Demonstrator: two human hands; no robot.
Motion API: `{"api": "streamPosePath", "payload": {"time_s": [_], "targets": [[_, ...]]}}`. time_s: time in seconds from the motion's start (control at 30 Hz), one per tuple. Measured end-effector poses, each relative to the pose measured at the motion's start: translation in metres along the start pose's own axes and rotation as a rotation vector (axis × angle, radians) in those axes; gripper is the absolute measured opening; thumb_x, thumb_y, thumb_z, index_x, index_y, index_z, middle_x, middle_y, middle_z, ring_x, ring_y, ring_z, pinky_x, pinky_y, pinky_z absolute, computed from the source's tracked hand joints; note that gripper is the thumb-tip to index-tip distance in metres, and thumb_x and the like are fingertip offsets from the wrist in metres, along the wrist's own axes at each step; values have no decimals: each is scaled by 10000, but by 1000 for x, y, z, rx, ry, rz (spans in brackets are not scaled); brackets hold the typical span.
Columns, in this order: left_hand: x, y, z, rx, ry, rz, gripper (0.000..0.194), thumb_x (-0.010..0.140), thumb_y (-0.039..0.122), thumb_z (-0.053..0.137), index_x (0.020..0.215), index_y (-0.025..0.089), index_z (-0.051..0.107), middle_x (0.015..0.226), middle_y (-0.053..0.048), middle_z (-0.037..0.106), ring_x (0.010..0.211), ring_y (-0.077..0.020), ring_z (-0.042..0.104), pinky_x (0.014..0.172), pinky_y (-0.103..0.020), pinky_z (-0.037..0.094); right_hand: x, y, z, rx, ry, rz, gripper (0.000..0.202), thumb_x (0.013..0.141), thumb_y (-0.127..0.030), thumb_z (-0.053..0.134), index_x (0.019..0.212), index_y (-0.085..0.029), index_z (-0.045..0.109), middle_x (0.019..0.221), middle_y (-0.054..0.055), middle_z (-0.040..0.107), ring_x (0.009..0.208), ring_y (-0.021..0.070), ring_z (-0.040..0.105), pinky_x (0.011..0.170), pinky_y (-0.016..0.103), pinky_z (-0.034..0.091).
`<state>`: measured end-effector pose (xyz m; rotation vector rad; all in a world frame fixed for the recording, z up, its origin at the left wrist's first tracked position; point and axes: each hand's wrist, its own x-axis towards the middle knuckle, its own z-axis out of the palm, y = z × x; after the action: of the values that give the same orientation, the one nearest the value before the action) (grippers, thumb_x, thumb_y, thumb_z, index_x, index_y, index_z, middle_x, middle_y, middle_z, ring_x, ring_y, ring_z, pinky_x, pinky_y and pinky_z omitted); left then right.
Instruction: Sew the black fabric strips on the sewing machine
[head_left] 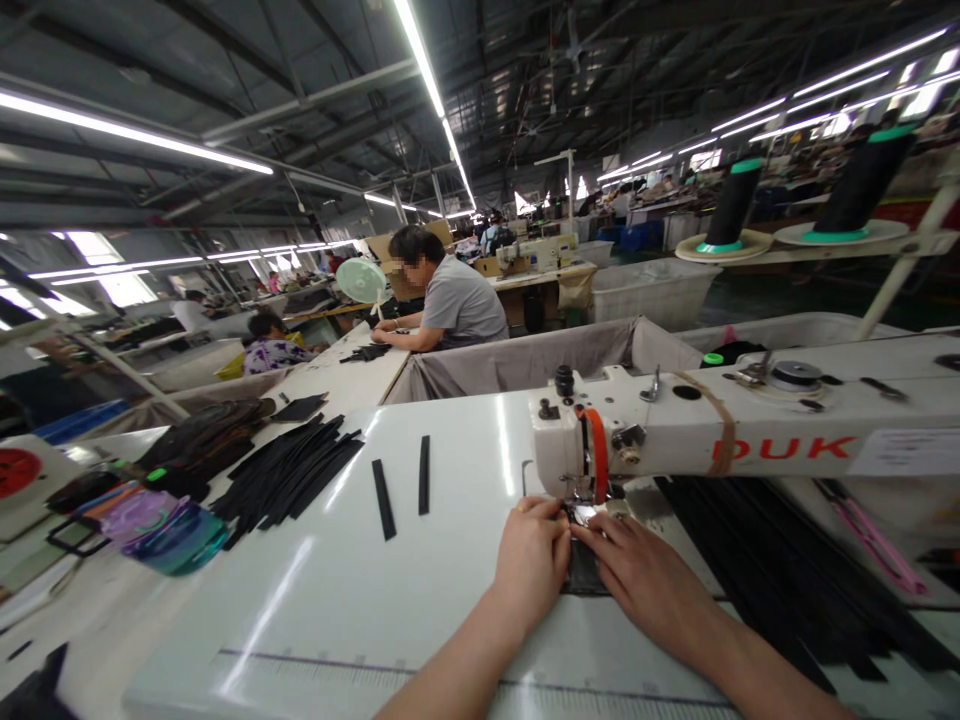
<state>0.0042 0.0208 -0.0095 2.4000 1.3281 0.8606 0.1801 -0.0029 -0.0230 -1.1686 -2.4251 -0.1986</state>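
Note:
Beneath the head of a white sewing machine [559, 440], a black fabric piece [586, 572] lies flat at the needle area. My left hand [534, 548] is closed on its left side, fingers bent and pressed together by the presser foot. From the right, my right hand [637, 565] lies with fingers stretched over the fabric, fingertips close to the needle. The fabric's far end is hidden under my fingers and the foot. Two short black strips [383, 500] rest on the pale table to the left.
A pile of black strips [292, 475] lies at the left, near a purple and teal bottle [161, 530]. Longer black strips [780, 570] and pink-handled tool [877, 540] are at the right. A ruler scale [450, 680] runs along the front. A co-worker [461, 300] sits ahead.

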Motion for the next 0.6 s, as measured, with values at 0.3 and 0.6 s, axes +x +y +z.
{"api": "streamPosePath", "payload": {"time_s": [0.3, 0.6], "targets": [[1, 3, -1, 38, -12, 16, 291, 902, 112, 503, 687, 164, 692, 915, -80, 710, 918, -229, 579, 861, -367, 497, -3, 2, 5, 24, 32, 7, 422, 817, -21, 455, 1192, -150, 601, 1046, 114, 649, 906, 258, 627, 791, 431, 547], [19, -23, 3, 1, 88, -136, 210, 834, 63, 530, 864, 174, 705, 959, -67, 690, 967, -217, 599, 891, -371, 492, -5, 4, 5, 88, 24, 19, 374, 844, -49, 469, 1174, -150, 613, 1032, 107, 648, 933, 249, 631, 819, 427, 547]]}}
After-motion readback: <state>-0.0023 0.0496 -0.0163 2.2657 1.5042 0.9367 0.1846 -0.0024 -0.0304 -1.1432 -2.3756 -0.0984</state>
